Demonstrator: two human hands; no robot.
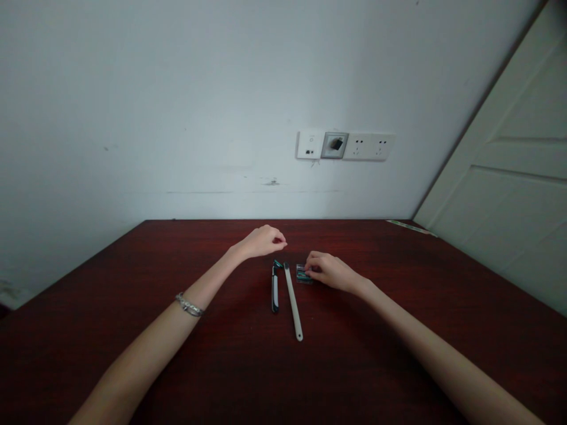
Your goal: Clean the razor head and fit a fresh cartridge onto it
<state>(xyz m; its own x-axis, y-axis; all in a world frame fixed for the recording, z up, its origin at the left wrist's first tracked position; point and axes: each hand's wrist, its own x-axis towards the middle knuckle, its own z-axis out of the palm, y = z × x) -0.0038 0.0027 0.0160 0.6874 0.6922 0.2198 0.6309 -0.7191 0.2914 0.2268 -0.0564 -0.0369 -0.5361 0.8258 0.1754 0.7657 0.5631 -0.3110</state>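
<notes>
My right hand (326,270) has its fingers curled onto the right side of a small clear case (301,275) with teal pieces inside, and they hide part of it. Left of the case lies a long, flat, pale toothbrush (293,304) with a dark head at the far end and a hole in the near end. Beside it is a razor (275,290) with a grey and black handle and a teal head. My left hand (266,241) hovers beyond the razor's head, thumb and fingertips pinched together, with nothing visible in them.
A dark red-brown wooden table (212,360) reaches back to a white wall (199,106). Sockets and switch plates (345,146) are set in the wall. A pale panelled door (509,171) stands at the right, and a thin strip (410,227) lies near the table's back right corner.
</notes>
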